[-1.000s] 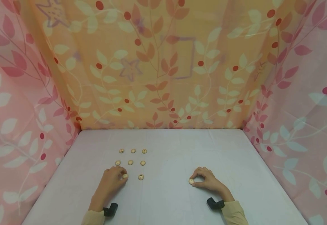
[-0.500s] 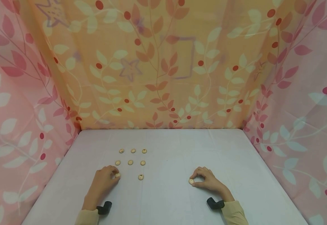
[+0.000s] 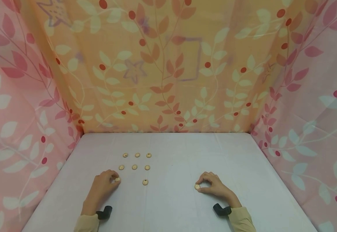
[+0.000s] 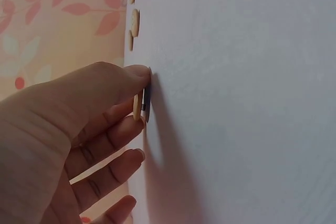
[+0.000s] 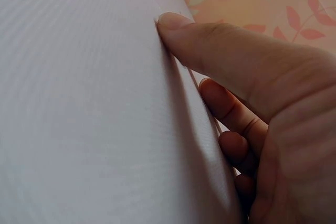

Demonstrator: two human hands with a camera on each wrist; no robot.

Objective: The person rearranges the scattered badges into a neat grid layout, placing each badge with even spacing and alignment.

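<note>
My left hand (image 3: 103, 185) pinches a small round, pale wooden disc (image 3: 117, 179) between thumb and fingers at the left of the table. Seen edge-on in the left wrist view, that wooden disc (image 4: 138, 105) stands close to the white surface, with a thin dark edge beside it. My right hand (image 3: 213, 186) holds another such disc (image 3: 197, 187) between thumb and forefinger, low over or on the tabletop. In the right wrist view the thumb of the right hand (image 5: 247, 87) hides that disc. Similar discs lie in rows, among them a lone one (image 3: 145, 182) right of my left hand.
Behind the left hand lie two rows of discs, a middle row (image 3: 134, 167) and a far row (image 3: 137, 155). The white-covered table (image 3: 171, 206) is enclosed by leaf-patterned curtains (image 3: 162, 80) at the back and sides. Black wrist-worn devices (image 3: 222, 209) sit on both arms.
My left hand has moved left, carrying its disc away from the lone disc in the near row. The right hand stays in place, and the other discs have not moved.
</note>
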